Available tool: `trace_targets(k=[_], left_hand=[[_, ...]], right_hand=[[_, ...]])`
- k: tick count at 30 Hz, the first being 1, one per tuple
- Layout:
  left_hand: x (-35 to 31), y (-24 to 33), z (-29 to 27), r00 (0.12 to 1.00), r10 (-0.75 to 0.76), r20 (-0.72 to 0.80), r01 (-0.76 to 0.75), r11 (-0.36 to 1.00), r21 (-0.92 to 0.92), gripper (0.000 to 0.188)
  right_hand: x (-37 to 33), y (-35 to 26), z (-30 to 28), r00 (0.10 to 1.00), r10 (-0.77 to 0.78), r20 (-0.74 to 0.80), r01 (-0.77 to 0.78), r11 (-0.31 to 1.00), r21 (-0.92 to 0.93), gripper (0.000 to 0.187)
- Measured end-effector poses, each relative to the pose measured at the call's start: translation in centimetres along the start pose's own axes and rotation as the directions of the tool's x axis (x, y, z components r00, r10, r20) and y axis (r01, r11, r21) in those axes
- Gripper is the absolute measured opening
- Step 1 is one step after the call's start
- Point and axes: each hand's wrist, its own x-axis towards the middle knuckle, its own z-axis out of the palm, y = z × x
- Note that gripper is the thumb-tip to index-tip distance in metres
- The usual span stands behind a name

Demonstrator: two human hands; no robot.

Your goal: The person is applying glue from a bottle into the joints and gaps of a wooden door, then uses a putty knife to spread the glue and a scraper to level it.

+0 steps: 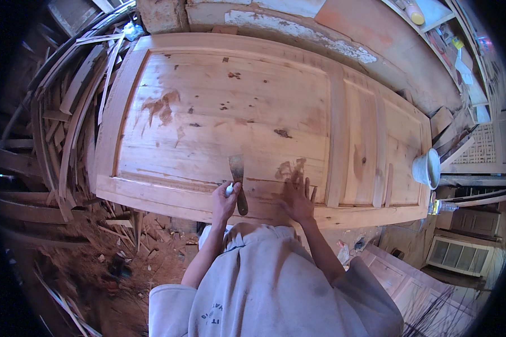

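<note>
A large panelled wooden door (208,135) lies flat in front of me, with dark knots and brown smears on its panel. My left hand (223,205) is closed at the door's near edge around a putty knife (237,165), its worn, stained blade pointing away from me. A small white object (229,189), like the tip of a bottle, shows in the same grip; most of it is hidden. To the right, my right hand (299,203) rests on the near rail with fingers spread, holding nothing. Just beyond its fingertips is a patch of brown dust (291,167).
A white bucket (427,168) stands at the door's right end, with a clear plastic bottle (441,206) nearby. Scrap wood strips (67,129) are piled at the left. Sawdust and offcuts litter the floor (157,253). Another panelled door (399,281) lies at the lower right.
</note>
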Motion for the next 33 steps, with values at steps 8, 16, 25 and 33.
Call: trace_targets(k=[8,16,25,33], left_hand=[[-0.5,0.5,-0.1,0.999,0.029,0.016,-0.030,0.998,0.064,0.033],[-0.2,0.1,0.6,0.998,0.055,0.026,-0.056,0.998,0.033,0.033],[0.3,-0.8,1.2,0.998,0.054,0.031,-0.055,0.998,0.031,0.032],[-0.7,1.9,1.2,0.995,0.096,0.019,-0.098,0.988,0.120,0.032]], right_hand=[[2.2,0.7,-0.8,0.994,0.105,-0.035,-0.100,0.986,0.132,0.088],[1.5,1.3,1.0,0.993,0.113,-0.022,-0.113,0.993,0.039,0.089],[3.3,1.3,1.8,0.989,0.146,-0.012,-0.144,0.984,0.107,0.086],[4.3,1.3,1.2,0.992,0.122,-0.017,-0.117,0.977,0.177,0.086]])
